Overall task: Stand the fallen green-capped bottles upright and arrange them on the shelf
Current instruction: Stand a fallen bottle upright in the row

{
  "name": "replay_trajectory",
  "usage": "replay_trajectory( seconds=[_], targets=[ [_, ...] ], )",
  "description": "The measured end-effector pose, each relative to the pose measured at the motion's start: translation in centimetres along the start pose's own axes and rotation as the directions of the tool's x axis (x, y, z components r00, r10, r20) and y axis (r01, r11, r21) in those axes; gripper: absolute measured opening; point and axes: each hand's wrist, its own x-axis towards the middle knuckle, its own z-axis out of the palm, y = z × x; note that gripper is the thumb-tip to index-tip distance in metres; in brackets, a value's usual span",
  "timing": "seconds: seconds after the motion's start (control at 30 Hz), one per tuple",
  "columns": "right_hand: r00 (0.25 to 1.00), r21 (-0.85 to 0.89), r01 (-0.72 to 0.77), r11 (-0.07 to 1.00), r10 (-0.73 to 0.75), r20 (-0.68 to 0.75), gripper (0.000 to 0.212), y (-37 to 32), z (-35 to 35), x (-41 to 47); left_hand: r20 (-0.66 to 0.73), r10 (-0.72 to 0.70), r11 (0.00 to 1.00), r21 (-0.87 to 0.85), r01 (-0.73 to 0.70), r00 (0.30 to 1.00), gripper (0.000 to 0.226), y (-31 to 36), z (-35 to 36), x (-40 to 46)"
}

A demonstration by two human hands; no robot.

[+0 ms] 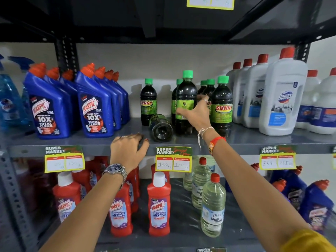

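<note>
— Where are my hands?
— My left hand (127, 150) rests loose on the shelf (254, 139) edge, lower centre, grasping nothing. Just right lies the fallen bottle (161, 128), base toward me. My right hand (195, 113) wraps an upright green-capped bottle (185, 99), centre frame.
— How will it handle?
— Full, heavyish, smooth plastic, I'd judge — grip its body mid-label.
</note>
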Motion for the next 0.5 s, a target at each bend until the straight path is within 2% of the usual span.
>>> replay_trajectory(
  seconds=[0.07, 0.27, 0.4, 0.5],
  targets=[
    [0.999, -0.013, -0.021, 1.0, 0.022, 0.043, 0.092, 1.0, 0.2, -0.5, 0.001, -0.009, 1.0, -0.002, 0.009, 1.0, 0.047, 0.0, 0.0, 0.0],
    [0.999, -0.028, -0.023, 0.999, 0.024, 0.049, 0.101, 1.6, 0.9, -0.6, 0.001, -0.019, 1.0, -0.013, 0.02, 1.0, 0.049, 0.1, -0.2, 0.0],
    [0.998, -0.237, 0.044, 0.97, -0.054, -0.039, 0.124, 1.3, 1.7, -1.1, 0.012, -0.026, 1.0, -0.014, 0.027, 1.0, 0.048, 0.1, -0.2, 0.0],
    [0.994, -0.347, 0.059, 0.936, -0.087, -0.066, 0.127, 1.1, 1.7, -1.4, 0.011, -0.025, 1.0, -0.015, 0.025, 1.0, 0.048, 0.1, -0.2, 0.0]
  ],
)
